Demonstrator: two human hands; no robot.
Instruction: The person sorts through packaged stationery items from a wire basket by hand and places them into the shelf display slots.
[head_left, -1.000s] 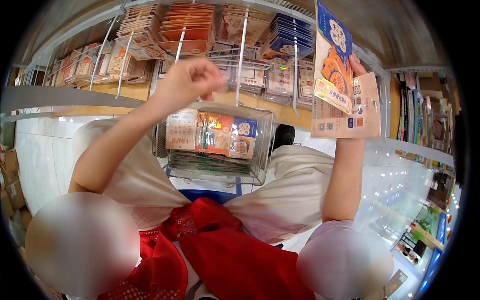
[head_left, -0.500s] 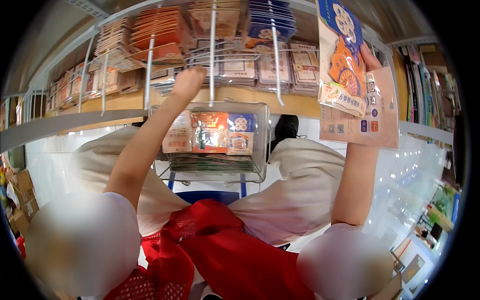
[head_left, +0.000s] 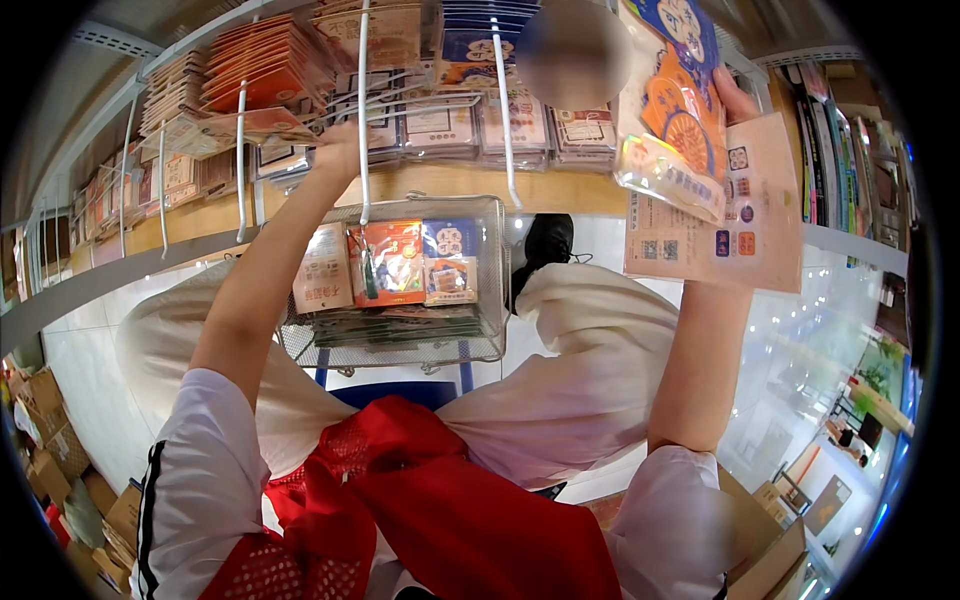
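Note:
My left hand (head_left: 338, 148) reaches up to the wire hooks of the display rack, beside a white prong. Its fingers are closed at the hooks, but what they grip, if anything, is hidden. An orange pack (head_left: 262, 122) hangs just left of it. On the right, my right hand (head_left: 736, 95) is closed on flat plastic-wrapped packs. The front one is a blue-and-orange pack (head_left: 680, 105). Behind and below it shows the pale pink back of another pack (head_left: 755, 225). Between my knees stands a wire mesh basket (head_left: 500, 270) holding orange, blue and beige packs (head_left: 388, 262).
Hanging stacks of orange packs (head_left: 255, 60) and blue packs (head_left: 480, 45) fill the rack. More packs (head_left: 440, 130) line the wooden shelf (head_left: 430, 180) below. White prongs (head_left: 504, 120) stick out towards me. Cardboard boxes (head_left: 45, 400) sit at the far left. Books (head_left: 825, 150) stand at the right.
The rack and basket have shifted left in view. My left hand stays closed by the hooks, slightly nearer the prong. My right hand still holds the packs, the front one tilted a little differently.

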